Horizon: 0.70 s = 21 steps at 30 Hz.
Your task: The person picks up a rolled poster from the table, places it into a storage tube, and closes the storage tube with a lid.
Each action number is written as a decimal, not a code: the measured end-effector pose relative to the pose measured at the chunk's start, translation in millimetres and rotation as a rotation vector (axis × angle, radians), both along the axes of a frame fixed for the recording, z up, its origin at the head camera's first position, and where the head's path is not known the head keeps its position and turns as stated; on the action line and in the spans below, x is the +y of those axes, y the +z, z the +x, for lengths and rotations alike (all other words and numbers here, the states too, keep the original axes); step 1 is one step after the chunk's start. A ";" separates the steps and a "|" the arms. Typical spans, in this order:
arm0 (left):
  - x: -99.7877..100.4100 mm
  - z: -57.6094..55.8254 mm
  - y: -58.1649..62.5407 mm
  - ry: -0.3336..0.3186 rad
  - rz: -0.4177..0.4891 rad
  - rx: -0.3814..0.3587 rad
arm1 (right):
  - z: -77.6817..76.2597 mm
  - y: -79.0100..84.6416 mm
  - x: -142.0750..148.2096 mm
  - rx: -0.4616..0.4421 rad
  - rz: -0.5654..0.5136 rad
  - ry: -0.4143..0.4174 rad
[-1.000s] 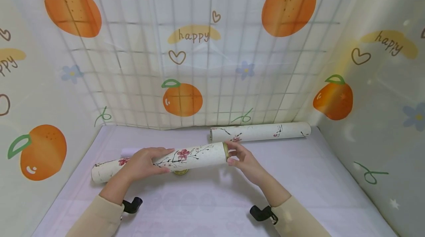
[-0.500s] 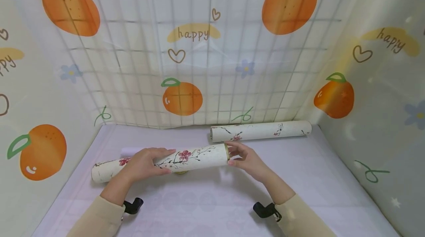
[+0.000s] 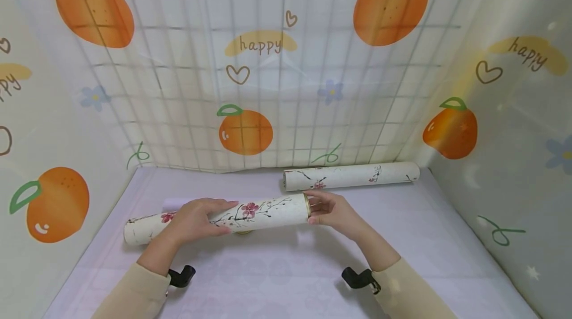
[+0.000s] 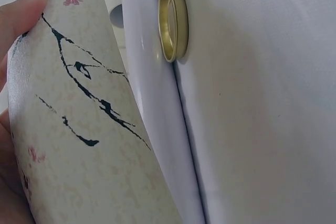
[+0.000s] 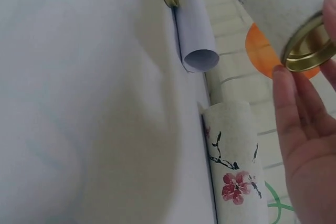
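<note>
My left hand grips a white cardboard tube printed with red blossoms and dark twigs, near its middle. The tube is held aslant over the table, its right end higher. At that end sits a gold metal lid, its hollow side facing outward. My right hand pinches the lid's rim, fingertips on one side and thumb on the other. A second gold lid stands on edge beside a roll of white paper; in the head view the tube hides most of both.
Another blossom-printed tube lies along the back of the table, right of middle. Cloth walls printed with oranges enclose the table at the back and both sides. Each wrist wears a black camera mount.
The tube and my right hand have shifted slightly to the right, and the tube covers a little more of the lid on the table. Both grips stay the same.
</note>
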<state>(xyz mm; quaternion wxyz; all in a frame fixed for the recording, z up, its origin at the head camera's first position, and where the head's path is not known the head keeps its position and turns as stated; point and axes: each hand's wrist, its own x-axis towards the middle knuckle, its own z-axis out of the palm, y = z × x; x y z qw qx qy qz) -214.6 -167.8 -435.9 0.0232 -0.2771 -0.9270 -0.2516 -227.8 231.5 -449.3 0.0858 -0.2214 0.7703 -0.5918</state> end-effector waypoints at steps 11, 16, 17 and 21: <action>5.0 0.3 -5.2 0.035 0.069 -0.026 | -0.3 -2.2 0.8 0.016 -0.020 -0.020; 7.6 0.9 -3.4 0.061 0.076 -0.048 | 0.2 2.6 -0.1 0.035 -0.015 -0.044; 8.1 1.0 -2.9 0.065 0.076 -0.054 | 0.2 3.2 -0.1 0.035 -0.012 -0.050; 9.6 2.4 -2.0 0.075 0.077 -0.070 | 0.5 4.7 1.3 0.024 0.001 -0.041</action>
